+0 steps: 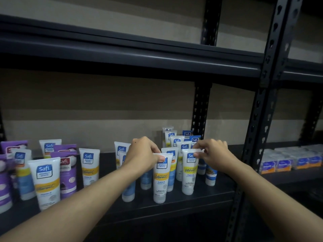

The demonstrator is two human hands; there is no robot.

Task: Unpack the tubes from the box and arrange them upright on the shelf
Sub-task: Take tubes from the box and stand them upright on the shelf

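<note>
Several white, yellow and blue Safi tubes stand upright, cap down, on the dark shelf (201, 198). My left hand (141, 154) pinches the top edge of a white and yellow tube (160, 182) near the shelf's front. My right hand (213, 152) pinches the top of another white and yellow tube (189, 175) just to its right. Both tubes rest on the shelf. More tubes (178, 142) crowd behind them. The box is not in view.
Purple tubes (67, 172) and further white ones (46, 182) stand at the shelf's left. A black perforated upright (258, 123) bounds the bay on the right. Beyond it, small packs (286, 163) lie on the neighbouring shelf. Another shelf board (122, 55) hangs overhead.
</note>
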